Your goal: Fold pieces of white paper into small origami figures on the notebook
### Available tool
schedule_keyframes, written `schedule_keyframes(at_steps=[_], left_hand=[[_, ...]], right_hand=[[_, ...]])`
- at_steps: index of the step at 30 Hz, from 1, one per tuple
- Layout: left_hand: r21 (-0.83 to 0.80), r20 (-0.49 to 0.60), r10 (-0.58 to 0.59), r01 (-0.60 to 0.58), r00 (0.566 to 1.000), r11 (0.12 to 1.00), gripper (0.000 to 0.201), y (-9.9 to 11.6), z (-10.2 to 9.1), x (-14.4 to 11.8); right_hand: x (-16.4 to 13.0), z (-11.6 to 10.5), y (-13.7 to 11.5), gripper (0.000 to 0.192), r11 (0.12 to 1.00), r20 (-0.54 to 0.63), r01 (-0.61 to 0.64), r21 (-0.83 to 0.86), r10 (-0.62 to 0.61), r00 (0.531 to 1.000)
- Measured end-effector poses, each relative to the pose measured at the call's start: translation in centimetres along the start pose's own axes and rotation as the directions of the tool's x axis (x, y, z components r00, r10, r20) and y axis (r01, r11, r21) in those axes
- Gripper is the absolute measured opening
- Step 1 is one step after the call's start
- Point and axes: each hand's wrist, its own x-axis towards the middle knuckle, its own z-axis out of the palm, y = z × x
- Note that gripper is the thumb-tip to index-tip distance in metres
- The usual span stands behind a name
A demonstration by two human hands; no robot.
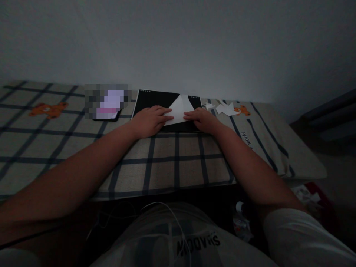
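White paper [178, 115], its point at twelve o'clock, lies on a black pad [151, 99].
The left hand [150, 120], at the paper's eight o'clock, lies flat, fingers extended onto it without gripping; the right hand [202, 119], at four, rests open likewise, fingers slightly bent; a phone [111, 104], blurred, lies at nine o'clock; paper scraps [226, 109] at three.

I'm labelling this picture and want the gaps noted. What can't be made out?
All in the head view:
Phone screen: blurred by pixelation.
Part of black board: covered by white paper.
Paper under left fingers and right fingers: hidden by them.
Lettering past "world": apparently hidden by right forearm.
Left sleeve: cut off by bottom-left corner.
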Motion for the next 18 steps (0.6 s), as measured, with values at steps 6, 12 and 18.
schedule_keyframes(at_steps=[6, 12, 18], left_hand=[[0.101, -0.121, -0.049, 0.061, 0.991, 0.993, 0.042, 0.9, -0.3, -0.1], [0.221, -0.060, -0.083, 0.094, 0.995, 0.971, 0.040, 2.5, -0.8, 0.0], [0.166, 0.040, -0.010, 0.003, 0.999, 0.986, 0.045, 5.5, -0.4, -0.1]], right_hand=[[0.0, -0.4, -1.4, 0.051, 1.000, 0.019, 0.018, 0.001, -0.018, 1.000], [0.1, -0.5, -1.7, 0.049, 0.997, 0.043, 0.069, 0.024, -0.070, 0.997], [0.1, -0.5, -1.7, 0.049, 0.998, 0.046, 0.058, 0.009, -0.059, 0.997]])
